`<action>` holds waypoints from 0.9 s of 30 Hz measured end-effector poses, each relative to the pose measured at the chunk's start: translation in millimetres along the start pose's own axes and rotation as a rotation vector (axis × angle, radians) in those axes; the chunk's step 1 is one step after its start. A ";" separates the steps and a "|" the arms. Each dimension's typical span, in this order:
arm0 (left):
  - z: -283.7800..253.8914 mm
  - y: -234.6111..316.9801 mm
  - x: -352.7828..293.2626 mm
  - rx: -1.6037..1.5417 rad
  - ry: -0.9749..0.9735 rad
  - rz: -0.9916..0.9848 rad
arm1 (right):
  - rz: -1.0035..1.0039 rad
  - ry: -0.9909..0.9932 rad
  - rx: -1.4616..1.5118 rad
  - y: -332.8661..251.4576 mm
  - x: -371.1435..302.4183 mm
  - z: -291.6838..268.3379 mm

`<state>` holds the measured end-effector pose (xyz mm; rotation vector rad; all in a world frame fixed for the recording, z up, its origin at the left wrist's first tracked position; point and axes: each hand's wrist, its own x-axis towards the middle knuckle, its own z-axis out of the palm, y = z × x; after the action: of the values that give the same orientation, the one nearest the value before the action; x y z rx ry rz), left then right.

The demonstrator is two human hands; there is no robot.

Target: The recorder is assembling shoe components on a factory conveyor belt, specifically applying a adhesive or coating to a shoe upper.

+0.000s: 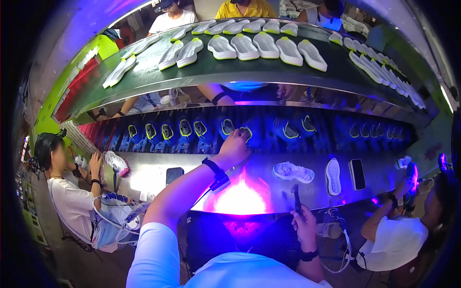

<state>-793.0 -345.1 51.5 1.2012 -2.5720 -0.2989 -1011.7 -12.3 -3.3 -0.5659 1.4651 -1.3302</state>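
My left hand point(235, 146) reaches out over the lower belt, its fingers closed on the rim of a dark shoe upper point(247, 130) with a yellow-green collar edge. Its fingertips are partly hidden against the upper. Close to my body, my right hand point(304, 226) grips a dark-handled brush point(296, 198), held upright at the bench's near edge. Beyond the brush, a white sole point(294, 172) with a rough-looking surface lies on the metal bench point(254, 165). Another white sole point(333, 176) lies to its right.
Shoe uppers point(185, 128) line the lower belt. An upper green belt point(144, 72) carries white soles point(245, 46). Phones lie on the bench, one at right point(357, 174), one at left point(175, 175). Co-workers sit at left point(72, 201) and right point(394, 235); others are across the line.
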 end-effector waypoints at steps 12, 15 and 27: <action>136.8 -81.6 79.2 0.464 0.012 -0.475 | -0.079 0.115 -0.146 5.6 -35.6 -23.7; 89.0 -26.6 89.9 0.320 -0.264 -0.312 | -0.107 0.154 -0.218 2.7 -30.0 -24.8; -28.0 75.6 -114.4 0.038 -0.215 0.432 | -0.382 0.167 -0.309 20.5 7.9 -18.3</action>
<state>-767.3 -210.8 81.4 0.6227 -2.9451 -0.2948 -1025.0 -5.6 -27.7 -0.9938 1.7776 -1.4783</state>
